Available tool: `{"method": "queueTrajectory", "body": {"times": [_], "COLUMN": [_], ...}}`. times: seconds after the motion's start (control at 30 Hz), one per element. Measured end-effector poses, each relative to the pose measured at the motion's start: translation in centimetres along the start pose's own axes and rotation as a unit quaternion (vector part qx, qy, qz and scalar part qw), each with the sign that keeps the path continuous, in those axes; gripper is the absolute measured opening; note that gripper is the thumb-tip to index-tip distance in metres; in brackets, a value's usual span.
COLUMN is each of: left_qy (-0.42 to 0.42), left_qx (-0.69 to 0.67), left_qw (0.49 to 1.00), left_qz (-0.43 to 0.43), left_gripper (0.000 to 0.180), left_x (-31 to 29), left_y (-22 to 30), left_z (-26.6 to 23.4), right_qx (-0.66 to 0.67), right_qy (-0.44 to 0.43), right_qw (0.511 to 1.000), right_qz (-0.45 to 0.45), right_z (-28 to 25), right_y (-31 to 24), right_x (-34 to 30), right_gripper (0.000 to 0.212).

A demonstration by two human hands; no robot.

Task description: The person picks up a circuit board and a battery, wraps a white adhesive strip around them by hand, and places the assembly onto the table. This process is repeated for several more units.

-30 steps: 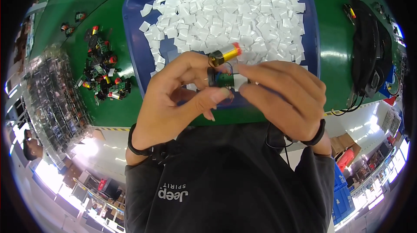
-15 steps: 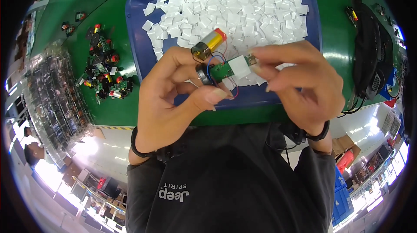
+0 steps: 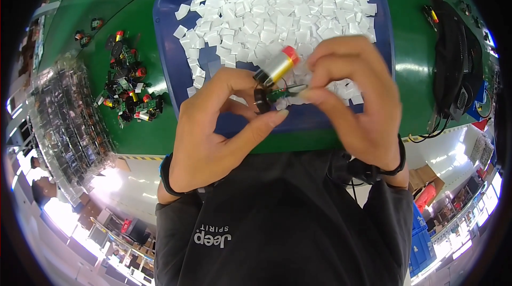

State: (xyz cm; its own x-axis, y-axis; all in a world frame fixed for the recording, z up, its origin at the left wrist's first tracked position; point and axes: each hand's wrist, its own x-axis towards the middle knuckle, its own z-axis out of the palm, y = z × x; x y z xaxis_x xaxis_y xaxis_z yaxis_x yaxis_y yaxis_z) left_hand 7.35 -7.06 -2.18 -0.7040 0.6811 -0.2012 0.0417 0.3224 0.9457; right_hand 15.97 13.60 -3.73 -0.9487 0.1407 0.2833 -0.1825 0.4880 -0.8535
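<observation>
My left hand (image 3: pixel 216 126) pinches a small electronic assembly by its black round part (image 3: pixel 261 101) between thumb and fingers. Fixed to that part is a green circuit board (image 3: pixel 277 94), seen nearly edge-on, with thin wires. A silver and gold cylindrical battery (image 3: pixel 279 66) with a red end sticks up beside it. My right hand (image 3: pixel 358 91), slightly blurred, has its thumb and fingertips closed at the board's far end. Beneath both hands is a blue tray (image 3: pixel 165 54) heaped with small white square pieces (image 3: pixel 298 14).
On the green table (image 3: pixel 133 139), a pile of similar assemblies (image 3: pixel 128 80) lies left of the tray. Farther left is a stack of clear plastic trays (image 3: pixel 66 126). A black bag (image 3: pixel 450 56) and cables lie at the right.
The assembly has turned from showing the board's face with a white square on it to nearly edge-on. The battery has swung right, and my right hand has shifted slightly left.
</observation>
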Motion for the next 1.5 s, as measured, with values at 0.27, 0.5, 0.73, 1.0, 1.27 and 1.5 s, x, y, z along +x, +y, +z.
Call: {"method": "queueTrajectory", "body": {"times": [0.27,0.5,0.73,1.0,1.27,1.5], "left_qy": [0.028,-0.003,0.02,-0.078,-0.146,-0.067], "left_qx": [-0.059,0.144,0.118,-0.064,-0.224,0.043], "left_qw": [0.998,0.983,0.991,0.992,0.963,0.99], "left_qz": [0.016,0.113,0.066,0.077,-0.033,0.115], "left_gripper": [0.025,0.019,0.01,0.015,0.011,0.009], "left_x": [0.2,1.2,1.0,2.0,1.6,1.2], "left_y": [0.0,0.4,1.1,0.2,1.0,1.2], "left_z": [0.3,0.1,0.8,-0.4,-0.7,-0.5], "right_qx": [-0.067,0.04,0.007,-0.037,-0.008,0.093], "right_qy": [0.075,-0.052,-0.006,0.068,0.032,-0.015], "right_qw": [0.995,0.998,0.999,0.982,0.982,0.995], "right_qz": [0.025,-0.01,-0.04,-0.173,-0.187,0.027], "right_z": [-1.3,-0.2,-0.2,0.2,-0.5,-0.7], "right_y": [1.0,0.4,-0.1,0.4,0.4,-1.0], "right_x": [1.7,0.9,0.6,0.6,0.5,-0.1], "right_gripper": [0.025,0.032,0.032,0.026,0.03,0.032]}}
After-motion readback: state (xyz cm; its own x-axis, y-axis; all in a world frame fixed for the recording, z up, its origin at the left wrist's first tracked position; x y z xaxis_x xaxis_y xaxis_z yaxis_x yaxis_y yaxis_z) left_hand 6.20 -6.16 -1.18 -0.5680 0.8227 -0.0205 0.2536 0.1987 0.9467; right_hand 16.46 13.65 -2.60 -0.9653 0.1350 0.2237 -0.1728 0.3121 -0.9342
